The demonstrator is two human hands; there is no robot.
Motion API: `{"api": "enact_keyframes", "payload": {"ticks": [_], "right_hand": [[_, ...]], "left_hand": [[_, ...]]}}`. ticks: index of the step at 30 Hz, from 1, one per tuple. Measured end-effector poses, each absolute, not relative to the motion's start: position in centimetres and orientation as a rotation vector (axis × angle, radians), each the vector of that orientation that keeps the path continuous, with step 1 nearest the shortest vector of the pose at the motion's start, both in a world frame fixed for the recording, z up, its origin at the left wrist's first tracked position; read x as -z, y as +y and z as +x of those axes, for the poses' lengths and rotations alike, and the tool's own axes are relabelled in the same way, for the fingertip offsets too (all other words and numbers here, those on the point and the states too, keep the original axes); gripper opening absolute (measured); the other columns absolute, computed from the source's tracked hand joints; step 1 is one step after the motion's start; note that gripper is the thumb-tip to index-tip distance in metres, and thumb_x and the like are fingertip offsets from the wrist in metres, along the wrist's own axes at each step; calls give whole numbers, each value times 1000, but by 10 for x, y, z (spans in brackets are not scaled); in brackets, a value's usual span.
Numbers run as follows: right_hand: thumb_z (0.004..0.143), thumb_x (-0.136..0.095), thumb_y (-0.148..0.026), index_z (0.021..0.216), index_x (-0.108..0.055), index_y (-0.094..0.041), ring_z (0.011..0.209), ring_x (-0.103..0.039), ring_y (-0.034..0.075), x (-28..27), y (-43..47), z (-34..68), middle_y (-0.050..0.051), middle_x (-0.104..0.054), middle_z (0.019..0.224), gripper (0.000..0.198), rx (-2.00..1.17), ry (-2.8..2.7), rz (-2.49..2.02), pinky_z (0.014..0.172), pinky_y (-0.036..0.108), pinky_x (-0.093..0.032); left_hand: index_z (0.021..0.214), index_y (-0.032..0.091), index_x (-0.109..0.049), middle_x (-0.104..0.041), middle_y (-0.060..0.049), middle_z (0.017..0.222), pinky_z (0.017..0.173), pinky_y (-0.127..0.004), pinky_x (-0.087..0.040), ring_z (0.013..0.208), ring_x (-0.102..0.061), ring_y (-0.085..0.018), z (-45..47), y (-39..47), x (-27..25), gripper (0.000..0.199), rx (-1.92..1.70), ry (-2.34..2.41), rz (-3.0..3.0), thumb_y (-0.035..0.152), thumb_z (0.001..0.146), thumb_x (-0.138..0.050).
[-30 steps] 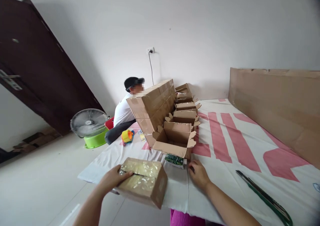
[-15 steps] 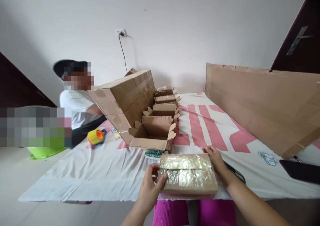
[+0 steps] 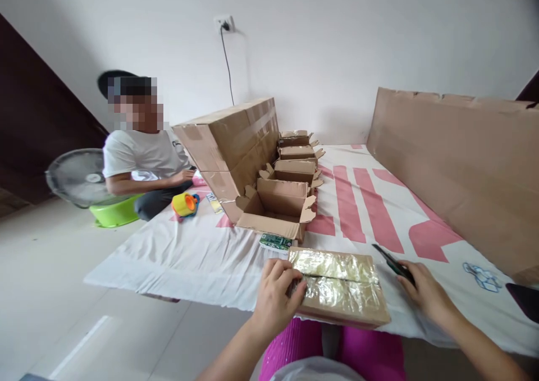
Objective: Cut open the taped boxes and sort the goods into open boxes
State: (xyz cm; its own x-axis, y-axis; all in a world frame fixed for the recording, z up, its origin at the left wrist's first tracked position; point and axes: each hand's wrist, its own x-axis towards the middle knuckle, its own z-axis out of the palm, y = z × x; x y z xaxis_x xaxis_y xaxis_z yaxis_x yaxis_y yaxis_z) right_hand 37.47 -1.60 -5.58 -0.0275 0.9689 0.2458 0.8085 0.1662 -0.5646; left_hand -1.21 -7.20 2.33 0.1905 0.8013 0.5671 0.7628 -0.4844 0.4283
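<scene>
A closed cardboard box (image 3: 343, 305) with shiny clear tape over its top seam lies at the near edge of the cloth-covered table. My left hand (image 3: 278, 291) grips its left end, fingers curled at the corner and thumb on the taped top. To the right of the box, my right hand (image 3: 425, 291) is closed around a dark green utility knife (image 3: 393, 264), whose tip points away and to the left, apart from the box. Behind the box's left corner lies a small green-and-white packet (image 3: 275, 243).
Several open cardboard boxes (image 3: 273, 222) run back in a row beside a large carton wall (image 3: 231, 156). A tall cardboard panel (image 3: 455, 173) stands right. A yellow toy (image 3: 184, 205), a dark flat object (image 3: 524, 301) and blue rings (image 3: 482, 277) lie about. A person (image 3: 141, 156) sits left.
My right hand has left the box's right side and picked up the utility knife from the cloth. My left hand keeps its hold on the box. The view has shifted left.
</scene>
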Motion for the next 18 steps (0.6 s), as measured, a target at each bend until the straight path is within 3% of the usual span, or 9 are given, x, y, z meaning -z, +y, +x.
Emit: {"api": "enact_keyframes", "payload": {"ticks": [3,8,14,18], "right_hand": [[92,-49,-45,120,-55,-23,106,-64,27,1,-14,357,10,-66,113,37,-271,-1994,-1562,88,40,-52],[90,-54,-44,117,-55,-28,97,-69,24,-74,-29,310,5,-69,112,31,-398,-2255,-1453,78,34,-54],[87,-52,-42,106,-55,-27,88,-70,24,-78,-38,279,2,-73,101,25,-626,-2294,-1669,73,34,-52],[88,-49,-47,91,-50,-26,80,-69,22,-69,-42,282,1,-72,91,21,-636,-2266,-1728,67,32,-50]], "left_hand": [[85,21,-66,-61,-5,88,80,-38,-45,89,-54,-23,-12,-74,-23,7,-1157,1595,2405,22,89,-60],[92,24,-67,-60,-5,90,77,-40,-44,87,-54,-24,-11,-77,-25,7,-1047,1667,2467,27,89,-61],[90,19,-56,-58,-4,86,70,-34,-50,81,-58,-21,-20,-82,-18,14,-1231,1849,2175,28,85,-65],[86,21,-55,-59,0,75,60,-31,-48,68,-58,-19,-27,-84,-17,20,-1088,1854,2085,35,84,-67]]}}
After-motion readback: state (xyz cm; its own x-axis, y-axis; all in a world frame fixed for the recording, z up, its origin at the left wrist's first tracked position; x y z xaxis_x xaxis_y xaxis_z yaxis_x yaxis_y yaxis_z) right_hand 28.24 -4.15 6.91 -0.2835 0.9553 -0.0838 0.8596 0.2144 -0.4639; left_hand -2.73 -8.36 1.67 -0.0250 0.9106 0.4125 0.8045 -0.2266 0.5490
